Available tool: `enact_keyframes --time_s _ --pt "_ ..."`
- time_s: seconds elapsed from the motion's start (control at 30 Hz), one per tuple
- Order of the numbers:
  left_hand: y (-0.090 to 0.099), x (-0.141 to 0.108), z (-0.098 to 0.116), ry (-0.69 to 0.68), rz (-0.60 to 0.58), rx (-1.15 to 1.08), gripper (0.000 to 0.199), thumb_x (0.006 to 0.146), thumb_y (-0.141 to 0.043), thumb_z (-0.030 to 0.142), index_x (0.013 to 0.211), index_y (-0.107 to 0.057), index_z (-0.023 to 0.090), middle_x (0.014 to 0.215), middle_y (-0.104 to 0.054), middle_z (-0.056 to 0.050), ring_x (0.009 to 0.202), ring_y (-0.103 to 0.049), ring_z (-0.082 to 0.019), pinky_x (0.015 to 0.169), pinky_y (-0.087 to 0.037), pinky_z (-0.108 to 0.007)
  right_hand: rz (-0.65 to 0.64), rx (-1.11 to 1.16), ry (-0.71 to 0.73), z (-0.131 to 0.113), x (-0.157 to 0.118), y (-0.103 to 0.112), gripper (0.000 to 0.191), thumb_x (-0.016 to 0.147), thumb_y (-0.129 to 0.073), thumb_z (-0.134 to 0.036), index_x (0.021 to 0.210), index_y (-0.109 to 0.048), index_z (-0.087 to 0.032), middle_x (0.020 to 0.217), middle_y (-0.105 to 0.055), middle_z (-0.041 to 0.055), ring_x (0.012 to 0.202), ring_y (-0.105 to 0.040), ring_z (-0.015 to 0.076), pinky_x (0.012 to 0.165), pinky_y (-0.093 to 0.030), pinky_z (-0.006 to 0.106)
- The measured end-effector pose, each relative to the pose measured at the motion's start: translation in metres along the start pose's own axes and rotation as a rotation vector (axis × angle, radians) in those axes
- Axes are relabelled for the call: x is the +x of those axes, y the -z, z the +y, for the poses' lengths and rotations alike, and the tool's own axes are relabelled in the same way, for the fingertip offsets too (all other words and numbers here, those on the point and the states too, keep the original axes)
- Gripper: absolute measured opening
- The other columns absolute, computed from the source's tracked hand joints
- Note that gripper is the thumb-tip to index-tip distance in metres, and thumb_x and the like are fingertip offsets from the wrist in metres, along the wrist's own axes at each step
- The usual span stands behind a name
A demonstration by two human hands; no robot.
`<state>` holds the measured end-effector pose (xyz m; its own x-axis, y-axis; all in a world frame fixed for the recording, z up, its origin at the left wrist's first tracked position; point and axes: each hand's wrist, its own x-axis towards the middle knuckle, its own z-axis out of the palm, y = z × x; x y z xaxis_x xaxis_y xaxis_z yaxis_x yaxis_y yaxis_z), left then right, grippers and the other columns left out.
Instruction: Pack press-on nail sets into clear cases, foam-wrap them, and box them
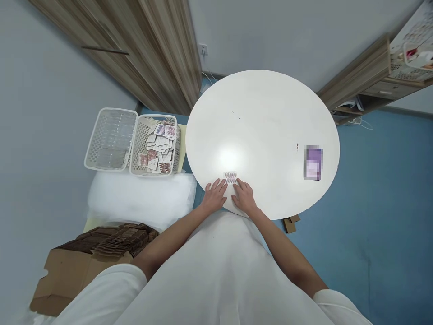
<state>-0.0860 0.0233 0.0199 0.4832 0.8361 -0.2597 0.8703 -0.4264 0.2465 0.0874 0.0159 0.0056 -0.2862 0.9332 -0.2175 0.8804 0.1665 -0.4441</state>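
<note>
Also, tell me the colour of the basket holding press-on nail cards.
The basket is white, best seen in the head view.

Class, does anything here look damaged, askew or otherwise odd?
A dark mark stands out against the white table, left of the purple item; stain or damage, I cannot tell. Packs in the basket lie jumbled; the press-on nail card by the left hand and right hand lies flat.
</note>
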Motion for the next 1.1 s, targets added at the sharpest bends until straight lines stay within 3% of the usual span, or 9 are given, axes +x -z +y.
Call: enact_keyframes --time_s 0.2,0.47,0.7,1.1 --pt "0.004 0.002 -0.018 0.022 0.025 -0.010 0.050 0.083 -0.036 0.034 0.130 -0.036 0.019 0.141 -0.028 -0.007 0.131 -0.019 -0.028 0.098 -0.023 -0.048 -0.006 -0.048 -0.011 -0.018 0.017 -0.002 0.042 0.077 -0.045 -0.027 0.118 -0.046 -0.019 0.133 -0.037 0.0095 0.111 -0.036 0.0259 0.088 -0.030 0.039" --pt "0.020 0.006 -0.072 0.060 0.055 -0.018 0.048 0.084 -0.033 0.032 0.131 -0.036 0.017 0.141 -0.028 -0.008 0.132 -0.017 -0.027 0.098 -0.021 -0.049 -0.009 -0.098 0.017 -0.057 0.067 -0.007 0.040 0.078 -0.043 -0.027 0.117 -0.046 -0.019 0.133 -0.038 0.0092 0.111 -0.035 0.0260 0.088 -0.026 0.040" --pt "0.027 0.012 -0.108 0.086 0.096 -0.036 0.048 0.086 -0.030 0.032 0.131 -0.035 0.017 0.140 -0.031 -0.009 0.132 -0.016 -0.027 0.097 -0.020 -0.050 -0.008 -0.116 0.020 -0.078 0.095 -0.012 0.039 0.079 -0.041 -0.025 0.118 -0.046 -0.018 0.133 -0.039 0.0093 0.110 -0.035 0.0257 0.087 -0.026 0.040" --pt "0.032 0.025 -0.137 0.101 0.099 -0.078 0.050 0.086 -0.028 0.032 0.133 -0.031 0.015 0.141 -0.028 -0.010 0.133 -0.013 -0.026 0.099 -0.019 -0.049 -0.003 -0.148 0.010 -0.096 0.126 -0.012 0.042 0.080 -0.037 -0.023 0.121 -0.042 -0.016 0.136 -0.035 0.0104 0.114 -0.032 0.0264 0.088 -0.025 0.041"
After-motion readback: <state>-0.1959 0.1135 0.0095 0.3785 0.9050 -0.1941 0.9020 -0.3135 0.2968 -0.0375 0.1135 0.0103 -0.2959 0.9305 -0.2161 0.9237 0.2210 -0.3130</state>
